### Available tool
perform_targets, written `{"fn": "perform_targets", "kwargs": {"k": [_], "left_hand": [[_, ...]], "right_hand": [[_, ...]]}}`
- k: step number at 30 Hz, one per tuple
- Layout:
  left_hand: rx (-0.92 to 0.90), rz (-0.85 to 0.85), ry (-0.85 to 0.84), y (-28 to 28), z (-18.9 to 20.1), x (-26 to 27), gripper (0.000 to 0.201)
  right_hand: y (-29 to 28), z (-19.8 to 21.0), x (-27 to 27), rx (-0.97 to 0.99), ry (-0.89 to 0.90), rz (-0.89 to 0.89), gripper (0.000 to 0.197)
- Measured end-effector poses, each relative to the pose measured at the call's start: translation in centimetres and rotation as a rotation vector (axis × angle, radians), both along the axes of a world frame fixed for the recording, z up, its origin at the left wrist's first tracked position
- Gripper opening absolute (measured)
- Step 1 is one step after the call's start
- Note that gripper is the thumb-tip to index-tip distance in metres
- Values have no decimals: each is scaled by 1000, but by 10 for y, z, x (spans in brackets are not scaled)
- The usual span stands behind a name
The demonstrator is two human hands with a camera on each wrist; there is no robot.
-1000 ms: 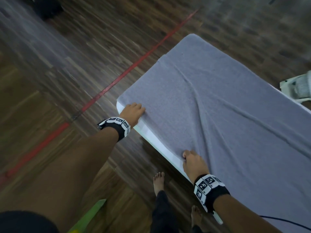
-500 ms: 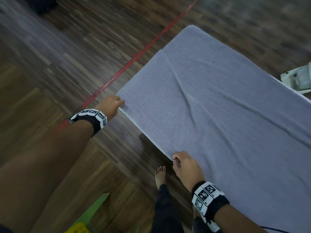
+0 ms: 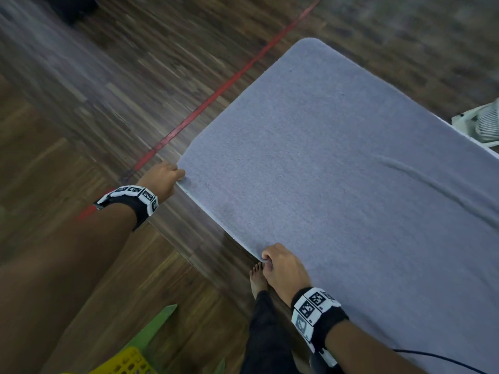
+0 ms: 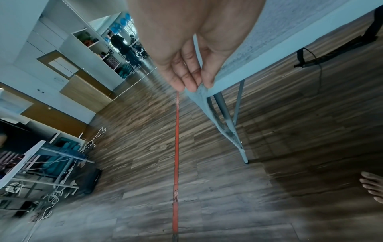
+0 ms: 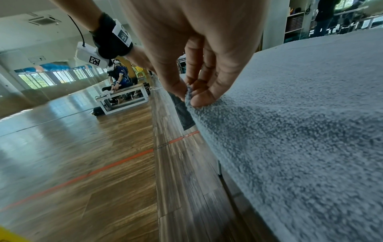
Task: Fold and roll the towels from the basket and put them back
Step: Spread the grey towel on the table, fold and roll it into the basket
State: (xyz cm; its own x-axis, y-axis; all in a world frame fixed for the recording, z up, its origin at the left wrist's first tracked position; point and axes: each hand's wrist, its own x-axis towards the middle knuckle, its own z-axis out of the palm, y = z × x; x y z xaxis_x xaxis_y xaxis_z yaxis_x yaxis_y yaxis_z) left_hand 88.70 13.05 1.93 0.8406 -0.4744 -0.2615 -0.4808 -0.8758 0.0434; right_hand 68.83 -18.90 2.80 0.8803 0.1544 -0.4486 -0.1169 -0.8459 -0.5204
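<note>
A large grey towel (image 3: 337,184) lies spread flat over the white table, covering most of its top. My left hand (image 3: 168,178) pinches the towel's near-left corner (image 4: 202,89) at the table edge (image 4: 269,63). My right hand (image 3: 280,268) pinches the near-right corner (image 5: 189,96) between thumb and fingertips. Both corners are pulled taut along the near edge. A long crease (image 3: 432,184) runs across the towel at the right. A yellow basket (image 3: 127,363) shows at the bottom edge.
Dark wooden floor with a red tape line (image 3: 216,93) runs past the table. My bare foot (image 3: 258,279) stands under the near edge. A white fan (image 3: 483,125) sits at the far right. Grey table legs (image 4: 228,114) show beneath. A green strip (image 3: 154,327) lies by the basket.
Both hands took hold of the near corners and pulled them outward and toward me. The towel's wrinkles have flattened and it now hides the table's white near edge.
</note>
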Motion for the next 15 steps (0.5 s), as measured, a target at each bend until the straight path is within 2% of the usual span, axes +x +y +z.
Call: {"fn": "perform_targets", "kwargs": {"k": [6,9,13,15], "left_hand": [[78,33,36,11,-3,-14,29],[142,107,-12,6,2,-22,23],[483,276,111,-19,11,-47,22],[497,307,199,-39,4,-70,27]], "right_hand": [[8,-1,-11,23,27,17,16],[13,-2,-15,79,61,30,15],[12,-3,-29,102,311,179,21],[-1,-7,-42,56,390,194,22]]}}
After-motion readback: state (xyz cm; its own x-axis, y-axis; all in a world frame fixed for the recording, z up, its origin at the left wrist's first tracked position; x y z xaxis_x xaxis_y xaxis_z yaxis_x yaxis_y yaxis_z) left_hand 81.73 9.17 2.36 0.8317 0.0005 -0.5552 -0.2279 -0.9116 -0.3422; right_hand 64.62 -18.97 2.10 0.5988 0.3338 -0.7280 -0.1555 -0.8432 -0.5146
